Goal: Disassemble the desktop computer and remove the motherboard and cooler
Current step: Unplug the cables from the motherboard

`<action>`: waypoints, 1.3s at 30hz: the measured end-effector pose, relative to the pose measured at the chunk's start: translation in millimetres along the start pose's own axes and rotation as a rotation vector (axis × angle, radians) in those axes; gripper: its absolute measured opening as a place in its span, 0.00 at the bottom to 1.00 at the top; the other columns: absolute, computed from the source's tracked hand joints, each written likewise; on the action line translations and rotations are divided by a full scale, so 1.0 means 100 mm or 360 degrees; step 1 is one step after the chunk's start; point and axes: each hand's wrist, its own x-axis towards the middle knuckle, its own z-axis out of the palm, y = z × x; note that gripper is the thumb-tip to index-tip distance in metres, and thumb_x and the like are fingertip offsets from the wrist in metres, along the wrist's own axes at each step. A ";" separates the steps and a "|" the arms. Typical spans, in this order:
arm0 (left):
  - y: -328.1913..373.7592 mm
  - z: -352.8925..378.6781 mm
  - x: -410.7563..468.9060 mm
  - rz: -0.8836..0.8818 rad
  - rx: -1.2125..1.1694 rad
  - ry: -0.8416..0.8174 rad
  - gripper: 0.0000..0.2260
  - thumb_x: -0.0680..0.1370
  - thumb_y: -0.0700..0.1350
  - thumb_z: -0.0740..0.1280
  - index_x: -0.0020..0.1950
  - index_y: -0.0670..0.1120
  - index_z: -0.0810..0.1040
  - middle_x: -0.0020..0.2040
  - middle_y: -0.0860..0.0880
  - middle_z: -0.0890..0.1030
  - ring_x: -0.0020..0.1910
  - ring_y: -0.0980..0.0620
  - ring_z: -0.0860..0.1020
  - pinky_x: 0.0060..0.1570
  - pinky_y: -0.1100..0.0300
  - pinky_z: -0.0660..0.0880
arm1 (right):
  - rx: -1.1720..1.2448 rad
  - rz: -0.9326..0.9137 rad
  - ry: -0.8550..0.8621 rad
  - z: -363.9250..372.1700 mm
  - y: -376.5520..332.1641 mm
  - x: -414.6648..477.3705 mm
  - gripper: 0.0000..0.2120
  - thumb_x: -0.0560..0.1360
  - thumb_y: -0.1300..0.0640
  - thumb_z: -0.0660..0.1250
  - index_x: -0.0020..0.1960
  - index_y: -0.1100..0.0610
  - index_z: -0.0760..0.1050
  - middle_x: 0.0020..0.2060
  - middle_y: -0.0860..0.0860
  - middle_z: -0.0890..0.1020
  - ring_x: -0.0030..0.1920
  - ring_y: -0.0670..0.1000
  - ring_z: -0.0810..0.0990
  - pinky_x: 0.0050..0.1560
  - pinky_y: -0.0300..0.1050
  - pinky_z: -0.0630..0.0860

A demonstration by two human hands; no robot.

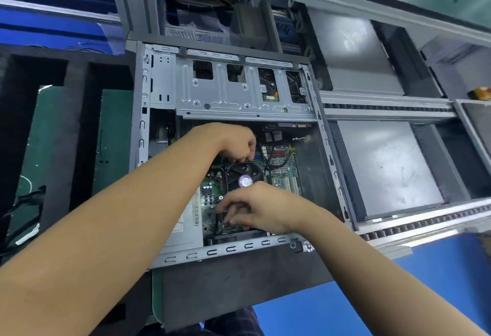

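The left hand [236, 144] has its grip curled down over the far rim of the cooler [244, 173], while the right hand [261, 209] pinches at something small on the near part of the motherboard [283, 168]; I cannot tell whether it holds anything. Both parts sit fastened inside the open case [239, 249], which lies on a foam pad [239, 282] by the bench's [117, 123] near edge. This looks like the freeing step, and next each fastener or plug must come loose before the cooler lifts straight up.
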 end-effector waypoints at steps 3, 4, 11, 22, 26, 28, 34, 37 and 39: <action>-0.01 0.01 0.01 0.0017 0.0020 0.0017 0.13 0.77 0.35 0.58 0.45 0.50 0.78 0.40 0.50 0.81 0.38 0.50 0.77 0.42 0.54 0.77 | 0.0096 0.0029 0.0053 -0.04 -0.04 0.00 0.13 0.81 0.66 0.59 0.61 0.57 0.77 0.54 0.49 0.85 0.35 0.45 0.81 0.44 0.43 0.81; -0.01 0.02 0.01 0.0021 0.0025 0.0022 0.13 0.77 0.35 0.58 0.44 0.50 0.78 0.40 0.50 0.81 0.38 0.50 0.78 0.43 0.54 0.77 | 0.0136 0.0036 0.0118 -0.07 -0.02 -0.02 0.14 0.81 0.67 0.58 0.60 0.56 0.78 0.54 0.49 0.85 0.34 0.44 0.81 0.43 0.43 0.81; 0.06 -0.01 0.01 0.0075 0.0127 0.0112 0.09 0.77 0.40 0.62 0.47 0.53 0.78 0.43 0.55 0.80 0.39 0.57 0.76 0.35 0.62 0.69 | 0.0235 0.0163 0.0587 -0.09 0.19 -0.25 0.17 0.78 0.66 0.58 0.47 0.47 0.78 0.42 0.43 0.85 0.30 0.45 0.76 0.32 0.39 0.73; 0.55 0.25 0.11 0.0415 0.0423 0.0360 0.15 0.81 0.44 0.60 0.66 0.44 0.75 0.63 0.47 0.75 0.62 0.48 0.74 0.63 0.51 0.71 | -0.0577 0.0500 0.0784 -0.25 0.49 -0.45 0.07 0.79 0.65 0.58 0.49 0.60 0.74 0.47 0.56 0.79 0.47 0.56 0.78 0.44 0.46 0.71; 0.76 0.41 0.49 0.0191 0.0543 0.0422 0.15 0.79 0.40 0.61 0.65 0.40 0.73 0.61 0.41 0.73 0.61 0.41 0.75 0.56 0.50 0.73 | -0.0853 0.0651 0.0436 -0.18 0.52 -0.41 0.09 0.76 0.67 0.60 0.54 0.62 0.76 0.52 0.57 0.78 0.55 0.58 0.77 0.51 0.52 0.77; 0.78 0.47 0.63 0.0062 0.0588 0.0534 0.12 0.80 0.45 0.62 0.62 0.42 0.74 0.57 0.42 0.75 0.57 0.39 0.77 0.50 0.50 0.72 | -0.0809 0.0661 0.0276 -0.09 0.51 -0.40 0.09 0.76 0.66 0.60 0.53 0.62 0.77 0.51 0.57 0.79 0.51 0.59 0.79 0.47 0.53 0.79; 0.77 0.71 0.93 -0.0139 0.0516 0.0923 0.09 0.79 0.52 0.67 0.55 0.48 0.77 0.50 0.45 0.83 0.51 0.41 0.81 0.66 0.44 0.64 | -0.0255 0.0583 0.0498 -0.11 0.60 -0.44 0.14 0.79 0.60 0.56 0.55 0.59 0.79 0.51 0.58 0.83 0.51 0.59 0.81 0.50 0.51 0.79; 0.73 0.74 0.97 -0.0165 0.0323 0.1009 0.07 0.78 0.51 0.69 0.47 0.48 0.78 0.44 0.45 0.83 0.47 0.40 0.82 0.63 0.46 0.67 | -0.0161 0.0536 0.0348 -0.12 0.61 -0.42 0.13 0.79 0.60 0.57 0.57 0.58 0.78 0.53 0.57 0.83 0.52 0.57 0.79 0.50 0.48 0.76; 0.74 0.73 0.98 -0.0148 0.0280 0.1027 0.07 0.77 0.50 0.70 0.47 0.48 0.80 0.42 0.45 0.83 0.47 0.40 0.82 0.60 0.48 0.69 | -0.0095 0.0526 0.0343 -0.14 0.63 -0.42 0.13 0.78 0.59 0.57 0.57 0.56 0.78 0.54 0.56 0.82 0.53 0.57 0.79 0.53 0.49 0.77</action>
